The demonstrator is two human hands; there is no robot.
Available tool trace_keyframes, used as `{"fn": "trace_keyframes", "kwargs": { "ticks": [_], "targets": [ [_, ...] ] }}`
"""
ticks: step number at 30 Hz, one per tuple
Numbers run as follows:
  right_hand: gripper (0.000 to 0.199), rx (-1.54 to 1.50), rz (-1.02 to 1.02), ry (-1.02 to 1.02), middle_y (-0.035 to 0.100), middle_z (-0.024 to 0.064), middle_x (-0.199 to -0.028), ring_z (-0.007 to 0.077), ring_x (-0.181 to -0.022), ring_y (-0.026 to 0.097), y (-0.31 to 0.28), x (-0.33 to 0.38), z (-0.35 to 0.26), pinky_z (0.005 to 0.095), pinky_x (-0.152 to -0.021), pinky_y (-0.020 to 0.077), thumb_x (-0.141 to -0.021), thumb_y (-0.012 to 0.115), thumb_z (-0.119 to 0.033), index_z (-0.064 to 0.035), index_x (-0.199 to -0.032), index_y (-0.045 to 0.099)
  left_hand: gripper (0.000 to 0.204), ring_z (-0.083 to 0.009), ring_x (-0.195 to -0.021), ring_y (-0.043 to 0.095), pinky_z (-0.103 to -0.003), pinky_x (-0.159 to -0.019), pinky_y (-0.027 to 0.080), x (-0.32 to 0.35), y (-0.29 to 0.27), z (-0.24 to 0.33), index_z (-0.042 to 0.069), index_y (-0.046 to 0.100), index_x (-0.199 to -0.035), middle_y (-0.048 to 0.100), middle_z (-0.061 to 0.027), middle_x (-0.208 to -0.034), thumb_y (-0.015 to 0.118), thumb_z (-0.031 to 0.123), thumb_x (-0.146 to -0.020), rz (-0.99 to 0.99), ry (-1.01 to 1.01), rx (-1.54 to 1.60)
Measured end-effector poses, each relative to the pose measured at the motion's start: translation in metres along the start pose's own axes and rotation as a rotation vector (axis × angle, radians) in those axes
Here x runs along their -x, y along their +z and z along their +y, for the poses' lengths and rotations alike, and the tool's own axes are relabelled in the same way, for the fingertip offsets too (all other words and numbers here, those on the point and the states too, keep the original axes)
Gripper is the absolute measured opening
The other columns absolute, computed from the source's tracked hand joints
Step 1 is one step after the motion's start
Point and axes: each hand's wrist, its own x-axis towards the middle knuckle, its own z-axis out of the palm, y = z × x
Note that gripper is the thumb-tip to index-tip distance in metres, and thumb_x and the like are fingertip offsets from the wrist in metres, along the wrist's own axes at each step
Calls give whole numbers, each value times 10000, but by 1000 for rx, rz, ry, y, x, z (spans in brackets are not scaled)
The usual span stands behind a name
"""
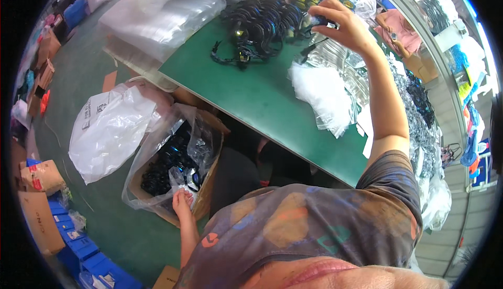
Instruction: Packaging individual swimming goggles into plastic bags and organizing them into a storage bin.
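Observation:
My left hand (183,200) is down at the near side of a carton, its fingers closed on a small clear plastic bag (177,178). Beside that bag lies a shiny black-and-silver piece (193,179), too small to name. Over the far part of the green table my right hand (339,26) is raised, thumb and fingers curled round a small dark object (317,22), mostly hidden. Just left of it lies a heap of black straps or cords (264,24) with glossy parts. A stack of clear plastic bags (325,95) rests on the table below my right hand.
The carton (214,176), lined with clear plastic, holds many black pieces and stands against the green table (236,92). A white sack (107,132) lies on the floor. Wrapped plastic rolls (167,22) sit behind. Another person (399,32) is at the far right. Blue bins (78,247) line the lower left.

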Motion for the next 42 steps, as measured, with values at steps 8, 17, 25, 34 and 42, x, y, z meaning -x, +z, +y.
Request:
{"fn": "trace_keyframes", "kwargs": {
  "ticks": [8,17,25,34,42],
  "targets": [
    [289,-459,612,219,671,36,-1046,107,-939,639,42,-49,-46,233,-827,500,-962,696,-143,-2,-1208,644,201,-144,-839,652,-300,-737,527,-4,-15,-9,109,613,-1112,654,-6,-921,627,265,-987,-2,-51,59],
    [435,-91,491,713,688,185,-831,368,-819,667,240,-26,118,486,-771,508,-833,718,-436,-4,-866,680,171,-98,-788,612,-252,-694,503,14,-17,2,71,632,-986,637,3,-846,617,240,-1010,55,62,80],
    [262,-577,612,153,712,106,-1080,172,-942,666,194,-58,-58,309,-874,520,-908,741,-142,9,-1118,698,221,-290,-993,670,-354,-895,514,24,9,70,21,656,-1131,694,-148,-1061,642,145,-949,103,786,-660],
    [313,-417,-323,-575,651,107,-1255,307,-1286,537,378,1,-329,498,-1096,395,-875,662,-201,-100,-1169,690,996,-356,-1478,312,-599,-1149,270,-95,-8,8,57,308,-1540,312,-205,-1597,808,450,-773,120,312,-1609],
    [349,-405,-687,-432,650,106,-1294,307,-1281,553,516,71,-333,526,-1110,351,-917,549,-135,-144,-1242,676,296,-406,-963,680,-499,-842,533,-92,-54,-9,119,630,-1193,706,-200,-1046,591,256,-933,132,420,-1314]
  ]
}}
